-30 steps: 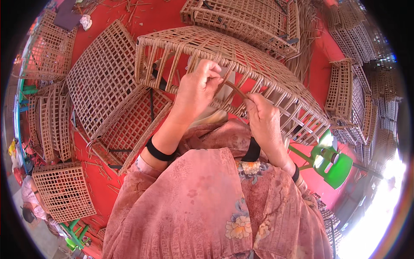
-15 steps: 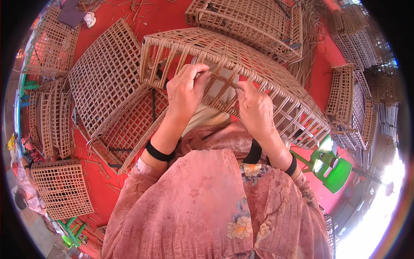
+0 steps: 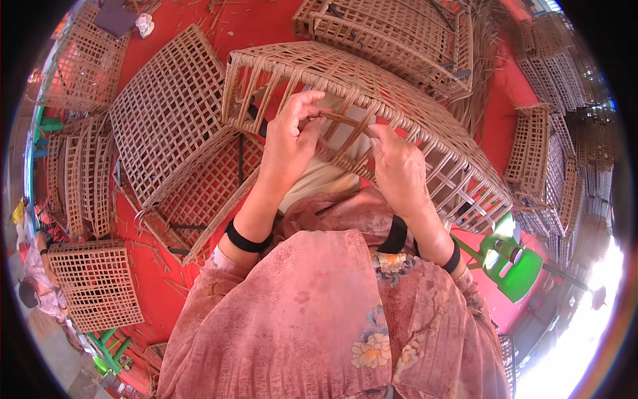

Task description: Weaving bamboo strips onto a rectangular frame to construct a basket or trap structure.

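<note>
A large woven wicker basket [image 3: 412, 110] lies tilted across my lap, its open-slatted side facing me. My left hand [image 3: 292, 136] is at that side, index finger raised and the other fingers curled about a brown wicker strand [image 3: 345, 120]. The strand runs crosswise over the basket's upright slats. At its other end, my right hand [image 3: 399, 163] pinches it between thumb and forefinger, the remaining fingers folded in. Pale cloth shows through the slats behind the strand. Black bands circle both my forearms.
Another lattice basket [image 3: 392, 43] stands just beyond, beside a bundle of dry strands [image 3: 485, 60]. More lattice panels [image 3: 166, 113] lie at the left on the red floor covering [image 3: 259, 20]. A green plastic stool [image 3: 522, 272] is at my right. Another person [image 3: 43, 286] sits far left.
My left index finger has lifted and its fingers have loosened a little around the strand. My right hand keeps its pinch. The whole view has shifted slightly.
</note>
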`<move>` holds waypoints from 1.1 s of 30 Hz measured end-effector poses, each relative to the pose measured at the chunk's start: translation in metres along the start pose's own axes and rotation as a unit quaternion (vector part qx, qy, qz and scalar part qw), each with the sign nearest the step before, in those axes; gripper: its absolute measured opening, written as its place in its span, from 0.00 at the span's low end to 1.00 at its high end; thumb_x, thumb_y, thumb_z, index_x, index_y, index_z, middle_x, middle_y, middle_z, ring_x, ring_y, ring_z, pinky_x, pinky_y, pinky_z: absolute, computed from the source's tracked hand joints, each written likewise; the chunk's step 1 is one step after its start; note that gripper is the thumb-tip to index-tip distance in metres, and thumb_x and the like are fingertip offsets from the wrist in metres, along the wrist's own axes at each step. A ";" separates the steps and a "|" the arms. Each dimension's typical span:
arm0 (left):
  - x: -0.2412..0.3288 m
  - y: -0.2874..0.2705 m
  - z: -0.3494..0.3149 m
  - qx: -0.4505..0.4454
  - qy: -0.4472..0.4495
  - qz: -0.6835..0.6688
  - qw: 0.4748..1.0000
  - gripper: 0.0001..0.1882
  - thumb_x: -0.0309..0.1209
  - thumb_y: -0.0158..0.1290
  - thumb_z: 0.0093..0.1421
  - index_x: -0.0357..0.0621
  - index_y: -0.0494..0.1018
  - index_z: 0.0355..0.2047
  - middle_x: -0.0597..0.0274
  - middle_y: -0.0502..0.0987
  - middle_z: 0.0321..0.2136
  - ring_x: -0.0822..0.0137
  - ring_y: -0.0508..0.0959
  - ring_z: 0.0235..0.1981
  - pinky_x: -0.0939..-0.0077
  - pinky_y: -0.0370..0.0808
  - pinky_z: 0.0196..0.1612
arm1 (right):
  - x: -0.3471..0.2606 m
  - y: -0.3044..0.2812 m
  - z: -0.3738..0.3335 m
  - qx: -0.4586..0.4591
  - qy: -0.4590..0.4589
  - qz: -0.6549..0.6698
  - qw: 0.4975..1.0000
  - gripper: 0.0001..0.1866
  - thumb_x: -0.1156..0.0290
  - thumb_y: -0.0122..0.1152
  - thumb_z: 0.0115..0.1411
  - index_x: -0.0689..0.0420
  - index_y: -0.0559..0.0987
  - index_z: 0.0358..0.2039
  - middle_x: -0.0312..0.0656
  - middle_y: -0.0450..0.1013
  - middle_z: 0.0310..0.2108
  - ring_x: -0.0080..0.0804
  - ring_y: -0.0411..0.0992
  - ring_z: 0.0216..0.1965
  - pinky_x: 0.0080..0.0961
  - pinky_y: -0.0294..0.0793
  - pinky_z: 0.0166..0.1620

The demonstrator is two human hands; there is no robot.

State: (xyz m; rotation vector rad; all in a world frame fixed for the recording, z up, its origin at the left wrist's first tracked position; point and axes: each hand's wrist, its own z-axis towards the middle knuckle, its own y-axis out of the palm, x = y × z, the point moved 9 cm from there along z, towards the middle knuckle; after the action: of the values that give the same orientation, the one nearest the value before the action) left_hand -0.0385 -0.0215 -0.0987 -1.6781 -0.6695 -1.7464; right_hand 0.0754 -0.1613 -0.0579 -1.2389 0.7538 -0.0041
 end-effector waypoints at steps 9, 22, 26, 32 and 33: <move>0.011 -0.003 0.000 0.081 0.073 0.079 0.991 0.13 0.20 0.57 0.61 0.39 0.74 0.46 0.61 0.82 0.35 0.77 0.79 0.30 0.83 0.76 0.31 | -0.004 -0.014 -0.009 -0.036 0.067 0.000 0.997 0.08 0.70 0.59 0.61 0.56 0.78 0.40 0.53 0.76 0.24 0.53 0.76 0.29 0.45 0.74 0.33; 0.037 0.000 -0.008 0.157 0.249 0.238 0.926 0.10 0.21 0.60 0.55 0.44 0.76 0.38 0.59 0.80 0.32 0.57 0.80 0.30 0.66 0.75 0.34 | 0.004 -0.014 -0.018 0.021 0.074 0.034 0.996 0.07 0.69 0.63 0.60 0.56 0.77 0.37 0.48 0.74 0.21 0.50 0.76 0.26 0.42 0.73 0.31; 0.033 -0.006 -0.004 0.177 0.220 0.241 0.929 0.15 0.20 0.64 0.51 0.43 0.75 0.39 0.58 0.77 0.34 0.67 0.76 0.29 0.74 0.74 0.32 | 0.008 -0.011 -0.012 0.026 0.074 0.064 0.995 0.07 0.69 0.63 0.60 0.56 0.78 0.38 0.48 0.75 0.22 0.49 0.77 0.26 0.41 0.74 0.31; 0.028 -0.017 0.001 0.197 0.157 0.230 0.940 0.25 0.24 0.67 0.50 0.45 0.70 0.47 0.56 0.76 0.37 0.69 0.72 0.23 0.76 0.73 0.31 | 0.004 -0.011 -0.003 0.028 0.056 0.040 0.997 0.07 0.69 0.63 0.59 0.55 0.78 0.37 0.49 0.75 0.21 0.50 0.77 0.27 0.41 0.75 0.32; 0.028 -0.016 0.000 0.186 0.148 0.238 0.942 0.25 0.25 0.66 0.52 0.44 0.69 0.49 0.54 0.78 0.39 0.68 0.75 0.25 0.75 0.74 0.33 | 0.004 -0.010 -0.002 0.023 0.060 0.029 0.998 0.07 0.69 0.63 0.59 0.55 0.78 0.37 0.49 0.75 0.21 0.50 0.77 0.27 0.41 0.75 0.32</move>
State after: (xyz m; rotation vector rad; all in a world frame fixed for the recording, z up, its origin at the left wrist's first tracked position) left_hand -0.0503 -0.0130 -0.0697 -1.1648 -0.3817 -1.3788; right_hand 0.0817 -0.1678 -0.0519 -1.1808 0.8888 -0.0474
